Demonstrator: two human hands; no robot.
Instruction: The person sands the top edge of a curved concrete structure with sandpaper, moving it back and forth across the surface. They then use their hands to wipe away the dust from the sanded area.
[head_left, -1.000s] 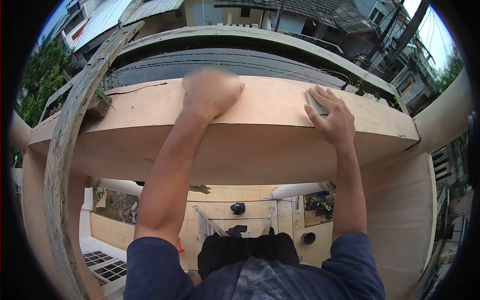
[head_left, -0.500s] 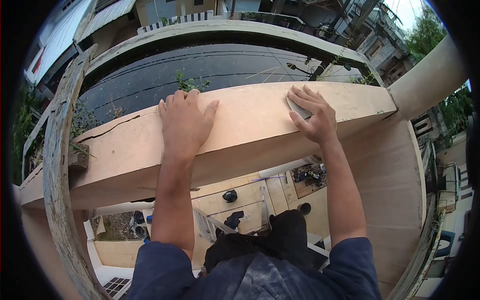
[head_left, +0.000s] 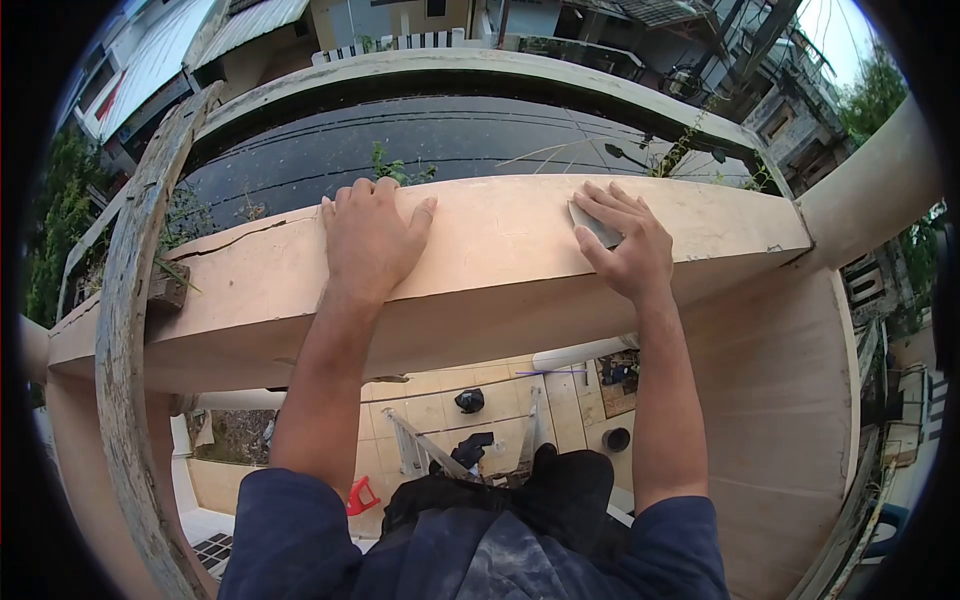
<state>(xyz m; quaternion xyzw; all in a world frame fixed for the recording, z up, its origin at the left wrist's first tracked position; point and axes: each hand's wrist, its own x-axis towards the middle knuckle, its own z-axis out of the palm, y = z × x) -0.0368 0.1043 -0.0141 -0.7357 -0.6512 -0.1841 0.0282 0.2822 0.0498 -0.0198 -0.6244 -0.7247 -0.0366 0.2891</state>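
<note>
A peach-painted concrete beam crosses in front of me at chest height. My left hand rests on its top face, thumb spread and fingertips reaching the far edge; it holds nothing. Farther right, my right hand presses a grey piece of sandpaper against the beam top. Most of that piece is hidden beneath the palm and fingers. A long dark crack runs along the beam's left part.
A weathered wooden post leans across the left side, beside a brick. A round pipe meets the beam's right end. Far below are a tiled floor, a ladder, a red-handled tool and a dark bucket.
The view has shifted slightly, so the beam sits a little lower and a red-handled tool now shows below. Both hands stay in nearly the same places on the beam.
</note>
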